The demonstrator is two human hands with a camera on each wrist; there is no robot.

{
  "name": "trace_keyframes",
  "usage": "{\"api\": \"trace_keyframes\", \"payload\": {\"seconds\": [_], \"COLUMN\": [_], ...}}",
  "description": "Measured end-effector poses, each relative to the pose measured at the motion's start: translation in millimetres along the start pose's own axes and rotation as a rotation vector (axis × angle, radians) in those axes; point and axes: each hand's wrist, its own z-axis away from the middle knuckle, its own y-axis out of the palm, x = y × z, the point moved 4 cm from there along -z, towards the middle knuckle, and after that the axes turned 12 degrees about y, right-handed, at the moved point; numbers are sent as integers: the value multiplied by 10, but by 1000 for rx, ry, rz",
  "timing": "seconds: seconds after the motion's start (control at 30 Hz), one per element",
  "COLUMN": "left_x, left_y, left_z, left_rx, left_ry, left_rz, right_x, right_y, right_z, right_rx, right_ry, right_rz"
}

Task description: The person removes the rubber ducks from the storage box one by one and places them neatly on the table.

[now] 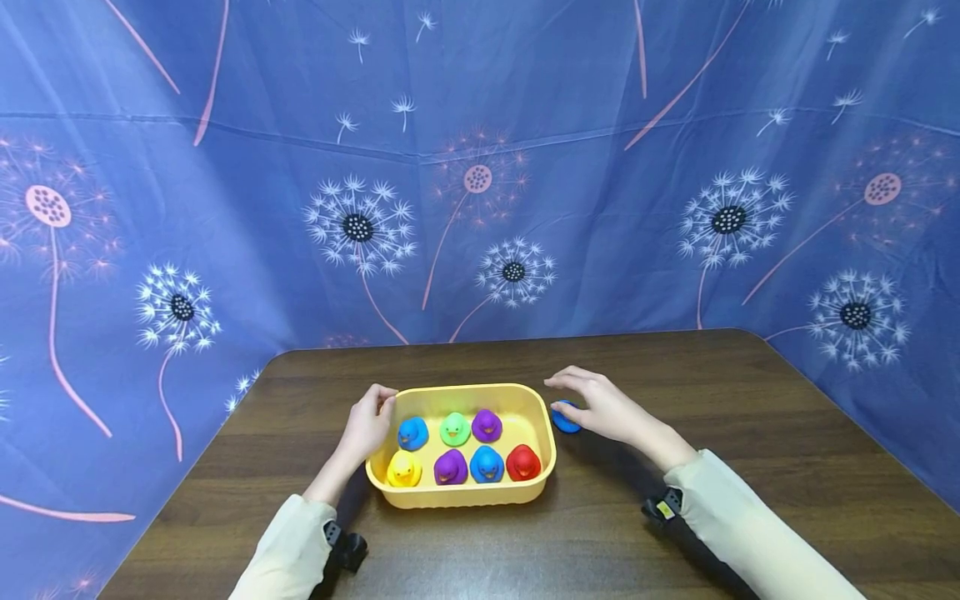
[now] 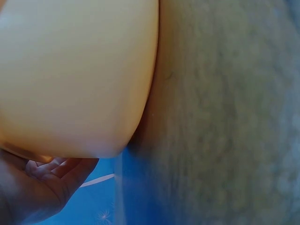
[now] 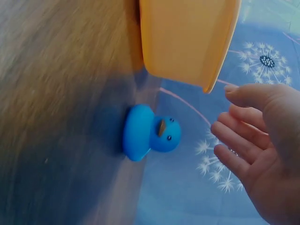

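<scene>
A yellow plastic bin (image 1: 467,497) stands on the table with several rubber ducks inside. Its back row has a blue duck (image 1: 412,433), a green duck (image 1: 455,429) and a purple duck (image 1: 487,426). Nearer the front are a yellow duck (image 1: 403,469), another purple duck (image 1: 451,467), a larger blue duck (image 1: 487,464) and a red duck (image 1: 522,462). My left hand (image 1: 371,423) grips the bin's left rim near its back corner. Just right of the bin, a separate blue duck (image 3: 146,133) sits on the tabletop. My right hand (image 1: 600,406) hovers over it, fingers spread, not touching it.
The dark wooden table (image 1: 720,450) extends around the bin, its far edge meeting a blue dandelion-print cloth (image 1: 465,100). A small black wrist camera (image 1: 348,548) is strapped to the left sleeve, and another camera (image 1: 662,506) to the right.
</scene>
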Motion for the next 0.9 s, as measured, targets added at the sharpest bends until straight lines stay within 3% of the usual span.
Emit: {"api": "trace_keyframes", "payload": {"seconds": [0.23, 0.9], "left_x": [10, 34], "left_y": [19, 39], "left_z": [-21, -19], "left_rx": [47, 27], "left_ry": [-83, -95], "left_rz": [-39, -27], "right_x": [129, 376], "right_y": [56, 351], "right_z": [-81, -291], "right_rx": [-21, 67], "right_ry": [-37, -86], "right_rz": [-20, -62]}}
